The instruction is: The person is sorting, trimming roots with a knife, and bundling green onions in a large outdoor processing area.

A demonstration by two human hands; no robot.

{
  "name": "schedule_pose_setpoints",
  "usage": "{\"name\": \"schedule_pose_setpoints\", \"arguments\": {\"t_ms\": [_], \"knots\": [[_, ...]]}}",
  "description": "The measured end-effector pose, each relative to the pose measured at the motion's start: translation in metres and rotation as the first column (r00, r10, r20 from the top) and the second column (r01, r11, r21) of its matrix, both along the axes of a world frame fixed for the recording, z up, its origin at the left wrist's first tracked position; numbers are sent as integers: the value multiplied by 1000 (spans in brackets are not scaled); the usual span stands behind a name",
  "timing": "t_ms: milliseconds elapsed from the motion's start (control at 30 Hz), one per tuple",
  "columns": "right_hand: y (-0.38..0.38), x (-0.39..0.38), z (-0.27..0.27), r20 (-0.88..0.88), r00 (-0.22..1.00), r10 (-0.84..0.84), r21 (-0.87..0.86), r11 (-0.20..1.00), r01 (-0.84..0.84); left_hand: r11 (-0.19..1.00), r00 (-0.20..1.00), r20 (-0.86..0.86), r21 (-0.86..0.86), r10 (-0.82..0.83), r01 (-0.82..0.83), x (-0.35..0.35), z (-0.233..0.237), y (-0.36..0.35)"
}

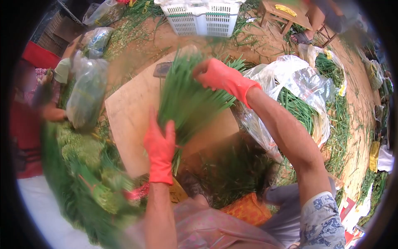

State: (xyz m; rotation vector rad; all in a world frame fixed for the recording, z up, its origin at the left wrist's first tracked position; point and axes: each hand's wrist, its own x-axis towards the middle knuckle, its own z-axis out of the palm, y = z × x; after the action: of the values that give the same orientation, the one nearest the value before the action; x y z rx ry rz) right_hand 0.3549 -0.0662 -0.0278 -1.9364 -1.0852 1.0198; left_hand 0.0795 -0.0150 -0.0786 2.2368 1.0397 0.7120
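A large loose bunch of long green chives [182, 93] stands over a wooden board [132, 108], its lower part blurred. My left hand [159, 149], in an orange-red rubber glove, is against the lower left side of the bunch with thumb and fingers apart. In a matching glove, my right hand [219, 76] is at the upper right of the bunch. Its fingers are curled in over the leaves, and whatever they pinch is hidden. A dark flat block [162, 69] lies on the board behind the leaves.
Chives in a clear plastic bag [290, 79] lie to the right. More greens [89, 186] are heaped at left, by a person's arm [54, 114] and a filled bag [87, 93]. A white crate [201, 18] and a wooden stool [286, 12] stand at the back.
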Motion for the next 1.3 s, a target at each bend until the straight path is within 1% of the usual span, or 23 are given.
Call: {"name": "schedule_pose_setpoints", "arguments": {"t_ms": [100, 167, 267, 367, 500, 600, 667, 767, 867, 900, 933, 967, 1000, 1067, 1100, 1200, 1233, 1267, 1300], "knots": [[2, -3, 5, 16, 1000, 12, -51, 999, -11, 1000, 999, -47, 18, 14, -13, 1, 2, -1], [5, -2, 3, 34, 999, 36, -94, 995, -33, 1000, 999, -42, 7, 19, -19, 2, 3, -2], [9, 0, -3, 23, 998, 57, -76, 996, -55, 1000, 999, -31, -10, 20, -21, 1, 4, -2], [10, 2, -5, -29, 997, 66, -59, 996, -68, 1000, 1000, -24, -14, 16, -17, 2, 4, -2], [10, 0, -3, -74, 997, 26, -60, 998, -30, 1000, 1000, -10, -2, 1, -1, 1, 1, 0], [12, -1, -2, -68, 998, 5, -82, 997, -10, 995, 1000, -28, 97, -5, 8, 1, -3, 1], [13, -4, -1, -78, 997, -28, -110, 994, 19, 996, 1000, -26, 86, -6, 8, 0, -4, 1], [15, -6, -10, -96, 995, -30, -70, 997, 24, 997, 1000, -22, 75, -6, 7, 1, -5, 0], [17, -14, -33, 2, 996, -92, 126, 988, 91, 999, 1000, -24, 43, 2, -1, 1, -1, -1], [15, -18, -35, 195, 975, -107, 160, 984, 76, 1000, 1000, -25, 28, 5, -4, 1, 0, -2], [14, -22, -38, 379, 917, -125, 189, 980, 55, 999, 1000, -22, -32, -3, 2, 1, 2, -2], [13, -24, -39, 548, 824, -144, 214, 976, 28, 996, 1000, -18, -92, -11, 10, 0, 5, -2], [12, -19, -39, 454, 850, -266, 309, 942, 130, 988, 1000, -12, -152, -19, 17, 0, 6, -3], [7, -4, -39, 226, 848, -478, 458, 821, 341, 983, 1000, 3, -184, -14, 14, 1, 8, -3], [-2, 3, -34, 7, 889, -458, 452, 794, 405, 980, 1000, 10, -199, -11, 13, 1, 8, -2], [-38, 7, -2, -120, 955, -272, 340, 892, 297, 977, 999, 34, -214, -10, 17, 1, 7, -3], [-54, 4, 18, -211, 964, -163, 229, 950, 211, 970, 999, 48, -242, -7, 18, 1, 10, -4], [-70, 2, 26, -193, 981, 4, 183, 983, 32, 964, 998, 63, -267, -6, 22, 3, 14, -5], [-86, -3, 31, -183, 969, 169, 134, 980, -145, 958, 997, 77, -285, -12, 33, 3, 14, -4]]}}
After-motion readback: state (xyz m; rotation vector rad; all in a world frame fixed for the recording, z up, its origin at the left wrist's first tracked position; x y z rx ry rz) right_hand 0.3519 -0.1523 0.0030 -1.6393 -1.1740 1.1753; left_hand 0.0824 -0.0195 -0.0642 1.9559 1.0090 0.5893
